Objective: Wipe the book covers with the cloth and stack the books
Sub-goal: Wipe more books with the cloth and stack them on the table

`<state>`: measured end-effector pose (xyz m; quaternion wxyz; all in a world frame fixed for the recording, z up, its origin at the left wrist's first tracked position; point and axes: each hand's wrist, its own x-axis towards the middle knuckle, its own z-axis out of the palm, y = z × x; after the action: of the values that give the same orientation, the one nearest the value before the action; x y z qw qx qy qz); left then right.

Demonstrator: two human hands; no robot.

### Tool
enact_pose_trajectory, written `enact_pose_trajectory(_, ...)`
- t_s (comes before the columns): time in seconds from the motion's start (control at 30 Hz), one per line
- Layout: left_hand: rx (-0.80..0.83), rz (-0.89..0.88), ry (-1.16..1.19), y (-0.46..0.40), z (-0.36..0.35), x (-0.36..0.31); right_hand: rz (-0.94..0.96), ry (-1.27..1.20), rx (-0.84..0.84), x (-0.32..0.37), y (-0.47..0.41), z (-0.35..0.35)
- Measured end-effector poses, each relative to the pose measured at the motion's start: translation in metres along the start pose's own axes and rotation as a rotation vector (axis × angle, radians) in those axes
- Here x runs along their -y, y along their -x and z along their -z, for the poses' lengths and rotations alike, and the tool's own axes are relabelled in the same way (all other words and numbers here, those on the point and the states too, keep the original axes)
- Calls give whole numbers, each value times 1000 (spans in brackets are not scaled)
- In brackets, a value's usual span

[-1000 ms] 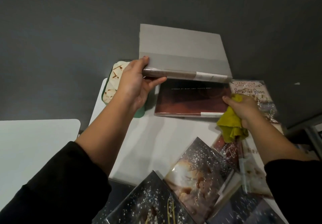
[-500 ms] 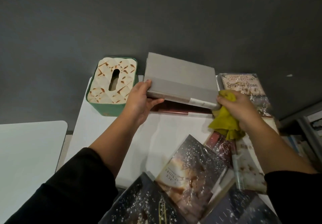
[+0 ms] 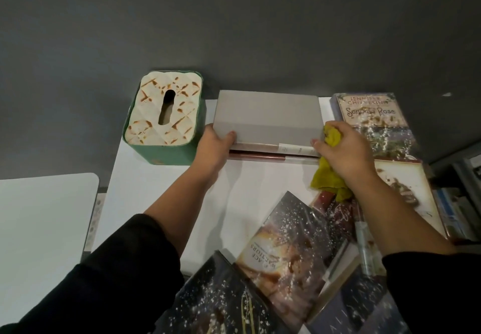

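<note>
A grey book [image 3: 268,117] lies on top of a dark red book [image 3: 263,157] at the far edge of the white table [image 3: 156,190]. My left hand [image 3: 213,149] grips the grey book's left end, thumb on its cover. My right hand [image 3: 343,149] holds a crumpled yellow-green cloth [image 3: 328,180] and its thumb touches the book's right end. A book titled "Sonoma Rose" [image 3: 372,117] lies to the right. Several glossy plastic-covered books [image 3: 286,250] are spread across the near part of the table.
A green tissue box [image 3: 164,117] with a cream patterned lid stands left of the stack. A second white table [image 3: 39,224] is at the left. A dark grey wall rises behind. Shelves with books [image 3: 458,203] show at the right edge.
The grey book came down from a raised tilt onto the dark red book. My right hand moved up with the cloth to the book's right end. The view shifted, showing the whole tissue box.
</note>
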<state>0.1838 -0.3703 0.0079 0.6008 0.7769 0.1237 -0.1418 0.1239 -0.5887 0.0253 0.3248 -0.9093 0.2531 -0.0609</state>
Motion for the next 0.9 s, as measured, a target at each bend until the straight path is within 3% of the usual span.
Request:
enact_pose_trajectory(0.13,-8,-37,-27,2,-3,8,69,-190,-305,6,9,11)
enact_pose_trajectory(0.2,-35,-47,-64,1,-7,12,87,-285,-375,12,10,25)
enact_pose_trajectory(0.4,-107,-52,-279,5,-15,16,-71,-54,227,9,16,18)
enact_pose_trajectory(0.67,-79,-65,-234,7,-16,19,-47,137,149,1,18,-3)
enact_pose_trajectory(0.9,-5,-103,-300,13,-5,21,-59,113,136,-4,13,-5)
